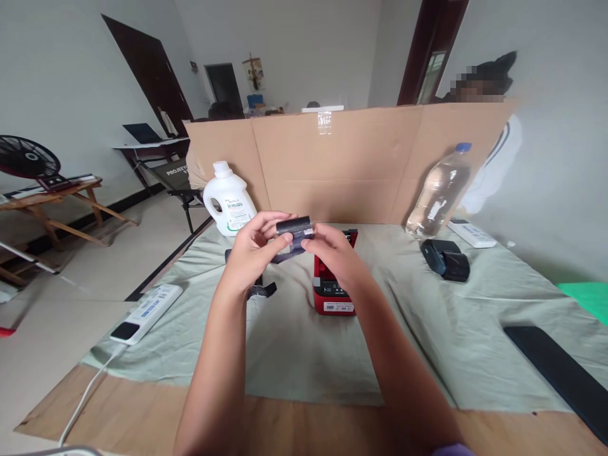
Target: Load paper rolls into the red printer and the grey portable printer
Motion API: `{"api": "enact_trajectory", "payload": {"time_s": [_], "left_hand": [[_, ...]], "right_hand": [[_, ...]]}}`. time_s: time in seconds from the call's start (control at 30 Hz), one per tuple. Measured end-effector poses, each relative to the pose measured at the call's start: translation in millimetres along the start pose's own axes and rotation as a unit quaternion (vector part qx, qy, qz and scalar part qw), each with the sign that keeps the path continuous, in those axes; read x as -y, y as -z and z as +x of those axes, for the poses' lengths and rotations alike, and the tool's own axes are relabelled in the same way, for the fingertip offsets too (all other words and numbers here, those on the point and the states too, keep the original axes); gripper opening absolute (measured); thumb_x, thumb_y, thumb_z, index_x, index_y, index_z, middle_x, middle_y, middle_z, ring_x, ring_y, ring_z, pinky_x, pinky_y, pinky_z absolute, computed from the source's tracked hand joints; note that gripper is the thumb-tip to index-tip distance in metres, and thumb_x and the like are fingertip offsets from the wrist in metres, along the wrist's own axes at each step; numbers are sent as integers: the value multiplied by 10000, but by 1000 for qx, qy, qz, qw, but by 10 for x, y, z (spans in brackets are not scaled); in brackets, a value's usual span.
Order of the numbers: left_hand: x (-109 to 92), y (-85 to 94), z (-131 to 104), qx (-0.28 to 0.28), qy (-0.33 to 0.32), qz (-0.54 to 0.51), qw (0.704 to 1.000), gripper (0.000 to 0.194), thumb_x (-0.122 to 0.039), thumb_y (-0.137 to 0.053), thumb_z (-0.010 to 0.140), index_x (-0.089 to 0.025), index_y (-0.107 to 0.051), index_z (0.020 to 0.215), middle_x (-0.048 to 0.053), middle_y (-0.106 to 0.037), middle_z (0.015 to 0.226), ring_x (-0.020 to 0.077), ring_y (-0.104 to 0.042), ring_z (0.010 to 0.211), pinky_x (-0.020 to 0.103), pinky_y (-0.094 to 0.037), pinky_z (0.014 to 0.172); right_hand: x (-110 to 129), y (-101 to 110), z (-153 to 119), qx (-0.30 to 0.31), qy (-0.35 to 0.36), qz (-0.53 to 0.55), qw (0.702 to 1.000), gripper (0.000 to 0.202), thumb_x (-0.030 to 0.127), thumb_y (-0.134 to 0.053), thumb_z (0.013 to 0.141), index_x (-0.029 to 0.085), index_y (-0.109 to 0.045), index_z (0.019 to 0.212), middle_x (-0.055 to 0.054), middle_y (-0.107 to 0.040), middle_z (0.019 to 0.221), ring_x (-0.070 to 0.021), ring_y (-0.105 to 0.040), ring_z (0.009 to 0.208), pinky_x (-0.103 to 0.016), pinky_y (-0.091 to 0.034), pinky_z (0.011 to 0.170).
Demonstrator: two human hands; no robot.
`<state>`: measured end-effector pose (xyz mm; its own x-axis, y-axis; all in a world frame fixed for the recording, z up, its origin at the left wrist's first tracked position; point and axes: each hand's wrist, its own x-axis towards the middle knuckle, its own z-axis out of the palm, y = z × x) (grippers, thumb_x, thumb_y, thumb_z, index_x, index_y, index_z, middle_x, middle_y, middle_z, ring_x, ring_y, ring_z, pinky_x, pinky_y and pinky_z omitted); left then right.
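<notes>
Between my two hands is a small roll of black film, with a dark glossy stretch of film hanging below it. My left hand grips its left end, thumb on the front. At the right end, the thumb and fingers of my right hand pinch it. Under and behind my right hand stands a red and black device with a white label on its front, partly hidden by the hand and forearm. A curled black strip lies on the cloth beneath my left hand.
Green cloth covers the table. A white jug and a clear bottle stand before a cardboard screen. A power strip lies left; a black device, white strip and dark flat slab lie right.
</notes>
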<state>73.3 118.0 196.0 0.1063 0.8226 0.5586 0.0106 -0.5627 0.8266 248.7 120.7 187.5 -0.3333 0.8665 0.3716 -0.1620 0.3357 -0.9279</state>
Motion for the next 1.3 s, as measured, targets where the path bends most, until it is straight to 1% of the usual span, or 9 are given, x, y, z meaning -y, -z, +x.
{"api": "enact_trajectory", "payload": {"time_s": [0.13,0.33,0.53,0.6,0.73,0.83,1.07,1.2,1.3], "left_hand": [[-31,14,-21,42,-35,20,998,402,-284,-770,780,-199,-643,1152,100,-675,1226,248,-614,1192,397,-481,1037],[-157,-12,-67,24,-65,174,982,310,-268,-699,844,-221,-683,1150,73,-674,1244,249,-604,1195,400,-449,1068],[-201,-13,-86,40,-40,267,962,348,-326,-647,886,-251,-651,1225,56,-679,1230,242,-636,1101,339,-532,890],[-176,-8,-72,37,-55,292,954,353,-301,-629,893,-246,-642,1242,60,-681,1213,241,-635,1085,331,-536,854],[-168,-58,-46,52,-122,335,933,356,-173,-583,886,-245,-642,1230,54,-663,1192,229,-602,1127,365,-488,966],[-198,-114,-51,67,-132,339,929,369,-162,-574,885,-251,-636,1238,59,-642,1212,228,-589,1142,374,-478,992],[-152,-118,-53,81,-83,322,940,354,-222,-576,909,-260,-629,1257,51,-670,1208,235,-618,1122,343,-522,884],[-71,-161,-29,54,-115,309,942,320,-179,-611,871,-240,-661,1181,44,-685,1151,220,-634,1076,338,-499,919],[-20,-196,-25,36,-121,302,945,303,-195,-627,862,-229,-664,1161,44,-692,1141,220,-637,1075,342,-491,934]], "right_hand": [[26,-12,-25,-7,-18,42,999,180,368,-655,835,201,-633,900,-3,-669,838,-184,-634,850,-306,-491,777],[55,-61,-49,-35,-24,-11,999,297,413,-670,847,210,-654,1064,-32,-707,886,-199,-658,839,-299,-502,720],[32,-6,-19,-34,-21,-52,998,274,374,-657,848,236,-643,1085,-6,-696,849,-174,-640,743,-282,-491,648],[35,3,-22,-25,-24,-52,998,274,361,-659,847,247,-637,1095,-2,-698,868,-178,-650,770,-289,-502,677],[21,-14,-19,-26,-28,-9,999,265,369,-648,859,241,-635,1091,-16,-698,950,-204,-663,925,-319,-520,797],[-4,-9,-3,-33,-18,5,999,246,357,-648,857,229,-631,1067,-15,-692,925,-196,-657,902,-312,-519,788],[-11,63,4,-33,-36,-18,999,280,361,-685,816,243,-604,1056,-1,-690,914,-183,-651,845,-310,-517,755],[4,109,7,-72,-68,-36,994,267,450,-663,826,225,-626,965,9,-662,780,-170,-630,733,-298,-502,686],[23,159,8,-66,-72,-43,994,266,452,-661,819,223,-635,953,13,-652,744,-164,-614,690,-291,-492,651]]}}
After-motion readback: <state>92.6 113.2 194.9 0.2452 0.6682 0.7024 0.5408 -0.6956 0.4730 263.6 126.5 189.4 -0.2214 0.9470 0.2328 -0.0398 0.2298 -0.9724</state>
